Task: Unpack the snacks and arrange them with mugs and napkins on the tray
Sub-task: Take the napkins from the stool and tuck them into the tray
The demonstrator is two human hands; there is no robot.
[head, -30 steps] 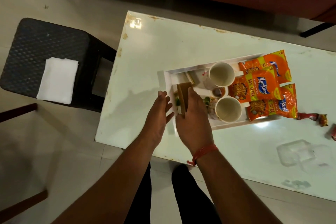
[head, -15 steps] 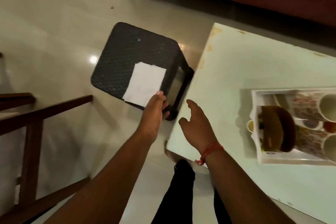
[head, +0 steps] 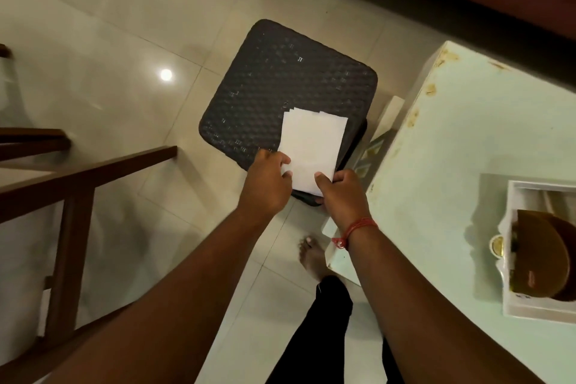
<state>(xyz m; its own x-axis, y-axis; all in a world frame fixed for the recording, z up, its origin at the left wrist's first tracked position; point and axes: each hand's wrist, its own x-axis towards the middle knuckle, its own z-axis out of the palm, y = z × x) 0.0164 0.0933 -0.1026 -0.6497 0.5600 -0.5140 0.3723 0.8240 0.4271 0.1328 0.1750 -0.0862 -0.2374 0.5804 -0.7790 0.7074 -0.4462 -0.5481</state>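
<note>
In the head view, the task looks partly done. At the right edge, the white rectangular tray (head: 511, 262) sits on the pale green table (head: 452, 140) and already carries a brown, rounded, semicircular object (head: 542, 259) whose nature I cannot tell; the mugs and snack packets fall outside this view, so their placing cannot be judged. The napkins are not yet on the tray.

The stack of white paper napkins (head: 311, 146) lies on the near right corner of the dark woven square stool (head: 280, 87), beside the table's end and well apart from the tray. Both hands are at the stack's near edge. The left hand (head: 265, 184) curls over the near left corner, fingers bent onto the paper. The right hand (head: 343, 193) pinches the near right corner, thumb on top and fingers tucked beneath. The grip looks set for lifting, though how many sheets it takes is unclear. Carrying them across to the tray remains.
</note>
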